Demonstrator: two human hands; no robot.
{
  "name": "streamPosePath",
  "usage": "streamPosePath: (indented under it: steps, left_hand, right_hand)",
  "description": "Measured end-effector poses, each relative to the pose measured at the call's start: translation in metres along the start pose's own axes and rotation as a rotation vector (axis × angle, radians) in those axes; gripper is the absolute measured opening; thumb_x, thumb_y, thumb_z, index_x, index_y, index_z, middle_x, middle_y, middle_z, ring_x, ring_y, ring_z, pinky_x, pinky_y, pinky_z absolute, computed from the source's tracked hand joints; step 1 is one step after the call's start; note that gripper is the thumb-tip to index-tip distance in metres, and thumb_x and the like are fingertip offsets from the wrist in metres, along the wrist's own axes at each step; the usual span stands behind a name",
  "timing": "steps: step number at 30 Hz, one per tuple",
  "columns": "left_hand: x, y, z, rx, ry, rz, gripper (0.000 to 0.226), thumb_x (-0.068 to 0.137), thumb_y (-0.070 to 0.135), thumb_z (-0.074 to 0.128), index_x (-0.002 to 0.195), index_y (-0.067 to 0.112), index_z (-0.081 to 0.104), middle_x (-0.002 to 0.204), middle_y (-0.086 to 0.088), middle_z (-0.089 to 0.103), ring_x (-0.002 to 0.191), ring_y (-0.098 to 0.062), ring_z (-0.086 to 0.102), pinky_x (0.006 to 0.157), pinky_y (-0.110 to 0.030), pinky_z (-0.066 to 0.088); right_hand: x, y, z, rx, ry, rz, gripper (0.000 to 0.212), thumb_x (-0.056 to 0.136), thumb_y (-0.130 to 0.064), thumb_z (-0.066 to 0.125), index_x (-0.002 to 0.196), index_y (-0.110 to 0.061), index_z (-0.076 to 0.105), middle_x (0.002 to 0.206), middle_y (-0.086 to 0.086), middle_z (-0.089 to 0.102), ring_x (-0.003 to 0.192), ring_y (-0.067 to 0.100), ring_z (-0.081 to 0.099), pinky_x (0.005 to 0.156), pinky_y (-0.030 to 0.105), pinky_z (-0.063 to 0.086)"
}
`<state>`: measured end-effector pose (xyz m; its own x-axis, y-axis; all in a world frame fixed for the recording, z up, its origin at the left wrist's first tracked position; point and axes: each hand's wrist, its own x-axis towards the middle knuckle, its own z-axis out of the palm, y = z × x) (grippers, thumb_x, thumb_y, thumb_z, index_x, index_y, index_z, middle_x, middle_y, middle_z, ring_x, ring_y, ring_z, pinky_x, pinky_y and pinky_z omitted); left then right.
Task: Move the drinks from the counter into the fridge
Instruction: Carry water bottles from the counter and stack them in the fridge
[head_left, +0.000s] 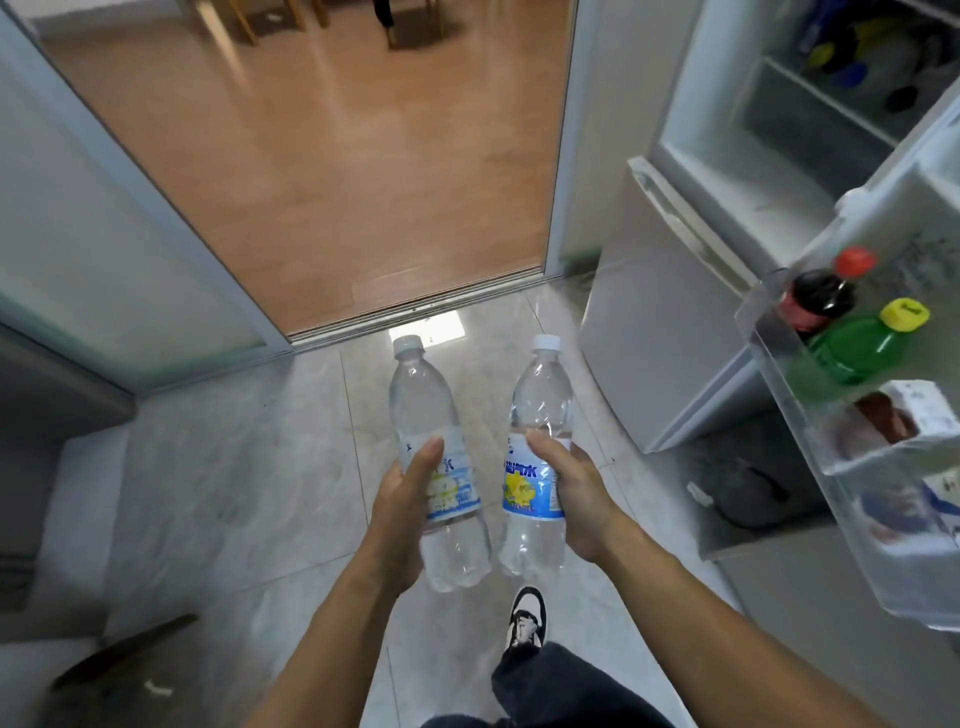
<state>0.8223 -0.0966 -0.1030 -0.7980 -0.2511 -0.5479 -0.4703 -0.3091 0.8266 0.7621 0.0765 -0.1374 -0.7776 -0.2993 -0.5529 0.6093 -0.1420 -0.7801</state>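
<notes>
We hold 2 clear bottles above the tiled floor: our left hand (402, 499) has its grip around one bottle (441, 467), our right hand (574, 486) around the other bottle (537, 457), near the open fridge door (883, 415).

**Two bottles held before the open fridge**

The left bottle (436, 457) and right bottle (537, 452) are clear plastic with white caps and blue-and-yellow labels, held upright side by side above the tiled floor. The fridge (691, 322) stands open at right; its door shelf (795, 384) holds a red-capped dark bottle (821, 296) and a green bottle (862, 348).
</notes>
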Motion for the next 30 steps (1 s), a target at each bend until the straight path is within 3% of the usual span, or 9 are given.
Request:
streamPosePath:
  steps: [7, 13, 18, 21, 23, 26, 30]
  left_hand:
    - [0.093, 0.06, 0.012, 0.055, -0.064, 0.017, 0.048, 0.075, 0.053, 0.063, 0.103, 0.014, 0.07, 0.089, -0.008, 0.078, 0.073, -0.02, 0.076, 0.054, -0.025, 0.056]
    - [0.184, 0.105, 0.015, 0.076, -0.172, -0.008, 0.039, 0.09, 0.042, 0.059, 0.109, 0.009, 0.067, 0.094, -0.014, 0.077, 0.078, -0.026, 0.075, 0.057, -0.032, 0.059]
    - [0.261, 0.159, 0.022, 0.07, -0.305, -0.025, 0.043, 0.089, 0.04, 0.062, 0.117, 0.008, 0.063, 0.101, -0.018, 0.075, 0.091, -0.035, 0.073, 0.077, -0.047, 0.06]
    - [0.301, 0.196, 0.031, 0.113, -0.379, -0.032, 0.039, 0.093, 0.038, 0.062, 0.117, 0.007, 0.063, 0.105, -0.019, 0.074, 0.097, -0.04, 0.071, 0.087, -0.058, 0.055]
    - [0.323, 0.219, 0.044, 0.141, -0.429, -0.013, 0.038, 0.093, 0.038, 0.063, 0.117, 0.008, 0.064, 0.106, -0.02, 0.073, 0.098, -0.041, 0.07, 0.087, -0.058, 0.056]
    - [0.346, 0.239, 0.069, 0.154, -0.521, 0.009, 0.038, 0.093, 0.036, 0.064, 0.119, 0.009, 0.063, 0.111, -0.023, 0.071, 0.101, -0.042, 0.068, 0.089, -0.057, 0.055]
    - [0.368, 0.249, 0.114, 0.177, -0.647, 0.024, 0.04, 0.091, 0.033, 0.068, 0.122, 0.01, 0.061, 0.114, -0.021, 0.07, 0.103, -0.04, 0.069, 0.089, -0.058, 0.055]
  right_hand:
    - [0.078, -0.061, 0.011, -0.009, 0.046, -0.03, 0.044, 0.092, -0.042, 0.06, 0.121, -0.01, 0.065, 0.109, 0.018, 0.073, 0.102, 0.039, 0.07, 0.09, 0.047, 0.058]
    - [0.142, -0.097, 0.025, 0.015, 0.14, -0.049, 0.059, 0.076, -0.05, 0.066, 0.117, -0.007, 0.066, 0.105, 0.019, 0.073, 0.092, 0.035, 0.072, 0.081, 0.041, 0.06]
    - [0.19, -0.133, 0.044, 0.074, 0.295, -0.111, 0.047, 0.081, -0.048, 0.069, 0.11, -0.011, 0.067, 0.099, 0.016, 0.076, 0.088, 0.032, 0.074, 0.084, 0.046, 0.059]
    - [0.209, -0.159, 0.057, 0.107, 0.383, -0.156, 0.056, 0.076, -0.053, 0.067, 0.111, -0.01, 0.067, 0.1, 0.017, 0.076, 0.091, 0.036, 0.073, 0.087, 0.046, 0.059]
    - [0.219, -0.178, 0.062, 0.134, 0.437, -0.194, 0.055, 0.073, -0.052, 0.066, 0.107, -0.009, 0.068, 0.097, 0.017, 0.076, 0.087, 0.033, 0.074, 0.081, 0.042, 0.06]
    - [0.228, -0.198, 0.063, 0.203, 0.511, -0.249, 0.038, 0.072, -0.048, 0.067, 0.093, -0.016, 0.072, 0.087, 0.013, 0.076, 0.074, 0.025, 0.075, 0.064, 0.033, 0.059]
    - [0.234, -0.215, 0.046, 0.248, 0.653, -0.299, 0.039, 0.081, -0.046, 0.071, 0.102, -0.013, 0.068, 0.083, 0.007, 0.077, 0.071, 0.019, 0.074, 0.058, 0.027, 0.057]
